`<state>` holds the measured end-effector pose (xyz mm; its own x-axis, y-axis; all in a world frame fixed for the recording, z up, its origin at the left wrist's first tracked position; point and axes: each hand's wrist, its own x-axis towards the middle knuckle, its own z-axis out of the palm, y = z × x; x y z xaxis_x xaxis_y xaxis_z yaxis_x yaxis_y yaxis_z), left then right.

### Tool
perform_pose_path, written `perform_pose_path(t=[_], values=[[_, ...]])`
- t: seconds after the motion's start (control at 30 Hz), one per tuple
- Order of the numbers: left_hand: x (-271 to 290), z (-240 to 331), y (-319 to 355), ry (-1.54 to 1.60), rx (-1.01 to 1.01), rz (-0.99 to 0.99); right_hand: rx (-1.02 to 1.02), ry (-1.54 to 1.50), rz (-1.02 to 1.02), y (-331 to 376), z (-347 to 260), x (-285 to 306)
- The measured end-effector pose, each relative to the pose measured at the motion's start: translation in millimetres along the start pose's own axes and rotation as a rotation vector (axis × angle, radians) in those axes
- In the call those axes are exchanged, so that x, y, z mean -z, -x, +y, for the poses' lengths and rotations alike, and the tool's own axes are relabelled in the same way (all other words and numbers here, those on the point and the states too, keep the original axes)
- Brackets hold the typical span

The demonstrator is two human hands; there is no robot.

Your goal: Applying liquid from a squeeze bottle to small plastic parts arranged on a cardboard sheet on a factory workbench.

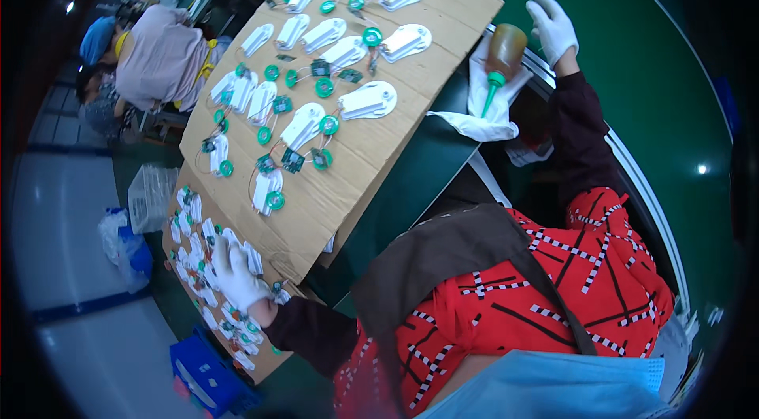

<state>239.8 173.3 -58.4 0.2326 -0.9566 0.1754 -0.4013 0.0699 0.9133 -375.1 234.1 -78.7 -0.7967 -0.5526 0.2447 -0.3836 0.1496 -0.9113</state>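
Observation:
My left hand [239, 280], in a white glove, reaches over the lower cardboard sheet [273, 357] at the left, its fingers apart among white plastic housings [209, 228]. Whether a fingertip touches one I cannot tell. At the upper right my right hand [553, 28], also gloved, is held up open beside a brown squeeze bottle [508, 47] with a green nozzle. That bottle lies tilted on a white cloth [496, 128]; hand and bottle look apart. On the large cardboard sheet [427, 8] in front lie several white housings [368, 101] wired to green discs [323, 88] and small circuit boards [292, 160].
The large cardboard rests on a dark green table [395, 209]. Beyond the left edge stand a blue bin [207, 371] and a white crate [152, 199]. Other people [162, 55] sit at the upper left. A green surface [632, 79] with a pale rail extends along the right.

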Motion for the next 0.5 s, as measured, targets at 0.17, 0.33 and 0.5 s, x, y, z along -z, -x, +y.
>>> perform_pose_path(t=[0.17, 0.33, 0.5], values=[[-5.5, -21.0, -24.9, 0.224, 0.2, -0.012, 0.294, 0.337, -0.295, -68.9, -35.3, -48.4], [-3.3, -45.7, -60.3, 0.024, 0.078, -0.021, 0.682, 0.586, -0.747, -138.6, -54.1, -84.3], [-6.7, -39.4, -86.0, 0.433, 0.376, -0.246, 0.504, 0.72, -0.653, -185.2, -63.1, -87.9]])
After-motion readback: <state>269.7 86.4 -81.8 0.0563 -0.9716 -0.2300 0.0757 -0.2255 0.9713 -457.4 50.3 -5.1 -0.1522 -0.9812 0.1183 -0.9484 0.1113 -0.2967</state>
